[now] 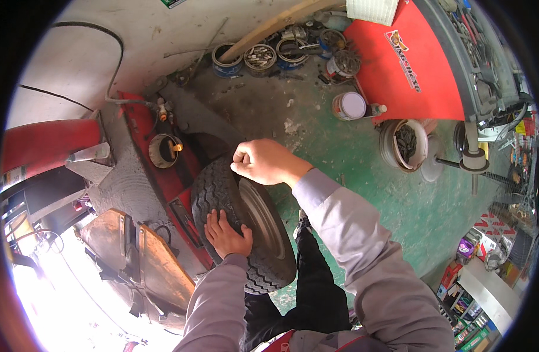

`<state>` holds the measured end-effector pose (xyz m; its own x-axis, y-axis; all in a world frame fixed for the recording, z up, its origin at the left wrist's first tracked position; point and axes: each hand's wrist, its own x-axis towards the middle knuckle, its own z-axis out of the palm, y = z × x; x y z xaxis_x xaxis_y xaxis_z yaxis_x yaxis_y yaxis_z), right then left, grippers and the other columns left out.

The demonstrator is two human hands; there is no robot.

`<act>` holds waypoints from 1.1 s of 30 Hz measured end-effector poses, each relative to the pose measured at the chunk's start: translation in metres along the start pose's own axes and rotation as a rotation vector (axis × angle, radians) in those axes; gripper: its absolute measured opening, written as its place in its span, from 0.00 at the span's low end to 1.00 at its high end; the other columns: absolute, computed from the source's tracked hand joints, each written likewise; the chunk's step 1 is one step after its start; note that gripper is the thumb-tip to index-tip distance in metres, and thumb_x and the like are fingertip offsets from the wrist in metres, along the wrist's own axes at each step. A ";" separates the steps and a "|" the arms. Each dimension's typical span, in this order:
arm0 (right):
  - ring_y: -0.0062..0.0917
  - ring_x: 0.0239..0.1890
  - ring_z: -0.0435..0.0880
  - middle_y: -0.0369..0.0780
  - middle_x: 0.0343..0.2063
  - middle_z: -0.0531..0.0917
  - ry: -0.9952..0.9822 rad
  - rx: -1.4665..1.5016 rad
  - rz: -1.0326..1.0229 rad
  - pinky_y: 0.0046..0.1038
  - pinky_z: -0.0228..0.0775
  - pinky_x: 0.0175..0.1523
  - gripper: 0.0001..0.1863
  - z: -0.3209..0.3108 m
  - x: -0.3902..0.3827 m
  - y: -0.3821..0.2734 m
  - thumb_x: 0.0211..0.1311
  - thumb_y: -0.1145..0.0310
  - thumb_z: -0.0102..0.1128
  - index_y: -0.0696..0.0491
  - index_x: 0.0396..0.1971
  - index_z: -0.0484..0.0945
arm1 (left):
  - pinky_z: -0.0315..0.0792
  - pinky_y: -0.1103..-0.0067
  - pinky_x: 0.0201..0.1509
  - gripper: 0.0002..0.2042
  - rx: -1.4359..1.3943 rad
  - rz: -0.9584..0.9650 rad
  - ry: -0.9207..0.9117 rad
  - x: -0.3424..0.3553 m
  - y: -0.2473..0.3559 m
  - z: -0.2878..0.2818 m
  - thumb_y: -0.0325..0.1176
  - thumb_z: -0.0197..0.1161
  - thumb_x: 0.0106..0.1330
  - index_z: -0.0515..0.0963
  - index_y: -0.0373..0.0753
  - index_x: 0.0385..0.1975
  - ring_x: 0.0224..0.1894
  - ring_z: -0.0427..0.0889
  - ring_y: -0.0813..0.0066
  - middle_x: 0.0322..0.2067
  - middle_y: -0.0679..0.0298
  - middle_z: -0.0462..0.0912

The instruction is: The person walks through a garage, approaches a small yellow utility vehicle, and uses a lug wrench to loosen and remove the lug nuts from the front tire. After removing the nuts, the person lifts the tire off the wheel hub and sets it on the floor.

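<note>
Standing upright on the green floor (351, 170) beside a red machine (164, 170), the small tyre (240, 226) on its grey rim is gripped at its far edge by the right hand (266, 161), fingers curled shut; the left hand (225, 234) presses flat on its tread.

Tyre (234, 199) far sidewall hidden; right hand (263, 161) fingertips curl out of sight over tread. Lower-left corner blown out white (no detail); cans (260, 58) contents too small.

Blk ribbed tyre (222, 193), grey rim (263, 220), green floor (363, 176), red machine (410, 64).
</note>
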<state>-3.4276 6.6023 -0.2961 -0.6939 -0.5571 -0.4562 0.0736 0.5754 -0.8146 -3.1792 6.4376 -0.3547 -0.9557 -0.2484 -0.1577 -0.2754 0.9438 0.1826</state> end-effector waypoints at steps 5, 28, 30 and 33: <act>0.42 0.47 0.88 0.46 0.42 0.90 -0.009 -0.043 0.006 0.42 0.79 0.55 0.21 0.004 0.001 -0.001 0.70 0.56 0.63 0.56 0.52 0.83 | 0.49 0.52 0.80 0.37 -0.016 -0.018 -0.021 -0.001 -0.002 0.001 0.43 0.64 0.55 0.67 0.32 0.67 0.77 0.58 0.47 0.71 0.47 0.65; 0.41 0.46 0.89 0.44 0.42 0.91 -0.013 -0.151 -0.020 0.39 0.80 0.52 0.21 0.014 0.001 -0.001 0.71 0.59 0.61 0.56 0.57 0.81 | 0.47 0.53 0.81 0.37 -0.011 -0.028 -0.025 -0.001 -0.003 0.000 0.44 0.63 0.55 0.69 0.32 0.66 0.78 0.57 0.49 0.71 0.48 0.65; 0.40 0.46 0.89 0.43 0.42 0.91 -0.008 -0.154 -0.017 0.39 0.80 0.52 0.21 0.016 0.001 -0.001 0.71 0.59 0.61 0.55 0.57 0.81 | 0.47 0.53 0.81 0.37 -0.009 -0.031 -0.024 -0.001 -0.003 0.000 0.44 0.63 0.55 0.69 0.32 0.65 0.78 0.57 0.50 0.71 0.48 0.65; 0.40 0.46 0.89 0.43 0.41 0.91 -0.005 -0.159 -0.036 0.39 0.80 0.52 0.21 0.021 0.000 -0.001 0.71 0.58 0.61 0.55 0.56 0.81 | 0.47 0.53 0.81 0.37 -0.001 -0.031 -0.019 -0.001 -0.004 0.000 0.44 0.63 0.54 0.69 0.32 0.65 0.78 0.57 0.49 0.71 0.48 0.65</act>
<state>-3.4126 6.5892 -0.3026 -0.6903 -0.5818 -0.4302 -0.0658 0.6426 -0.7634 -3.1772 6.4345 -0.3552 -0.9445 -0.2735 -0.1817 -0.3052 0.9355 0.1782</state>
